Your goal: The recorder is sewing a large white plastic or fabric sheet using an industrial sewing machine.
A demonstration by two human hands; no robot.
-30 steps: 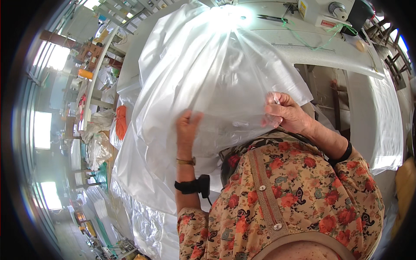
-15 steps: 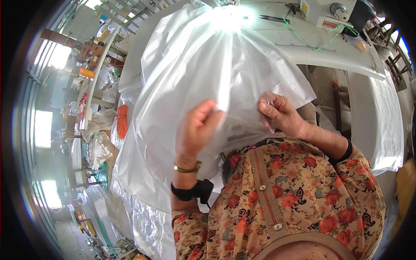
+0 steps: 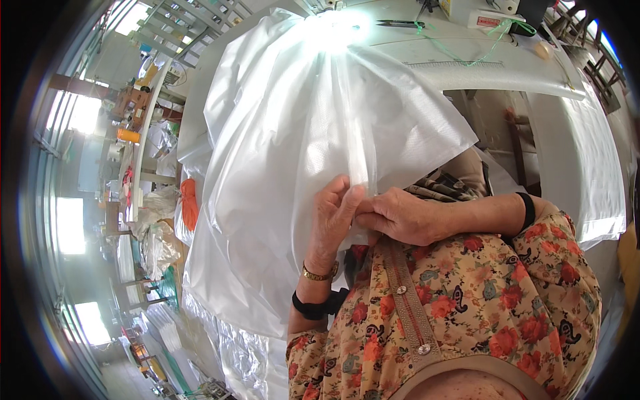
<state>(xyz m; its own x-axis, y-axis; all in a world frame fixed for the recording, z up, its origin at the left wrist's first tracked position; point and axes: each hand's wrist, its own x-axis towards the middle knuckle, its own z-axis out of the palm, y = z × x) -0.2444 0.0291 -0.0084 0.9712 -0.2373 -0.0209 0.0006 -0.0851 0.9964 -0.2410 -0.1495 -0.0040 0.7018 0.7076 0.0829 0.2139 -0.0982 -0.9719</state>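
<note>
- I see the translucent white plastic sheet point(image 3: 293, 167) draped from the far white table point(image 3: 580, 87) down toward the person's chest, its long axis running away from me, top to bottom of the view, with pleats gathered at the bright far end.
- Its near edge fans out wide; a corner sticks out to the right, and the lower part hangs down on the left.
- The left hand point(image 3: 333, 220) stands upright against the sheet, fingers together and bent onto the plastic, thumb side meeting the other hand; it looks to pinch a fold, narrow, not spread.
- The right hand point(image 3: 400, 217) comes in from the right, knuckles up, fingertips curled tight on the same fold of the sheet just beside the left hand; the two hands touch.
- The fold they hold lies at the sheet's near middle edge, directly between the fingertips; the rest of the sheet spreads above and to the left of the grip.
- A gold bracelet point(image 3: 319, 273) and a black wristband point(image 3: 317, 307) sit on the left wrist.
- Scissors point(image 3: 400, 23) and a green cord point(image 3: 493, 43) lie on the table, well apart from the hands.
</note>
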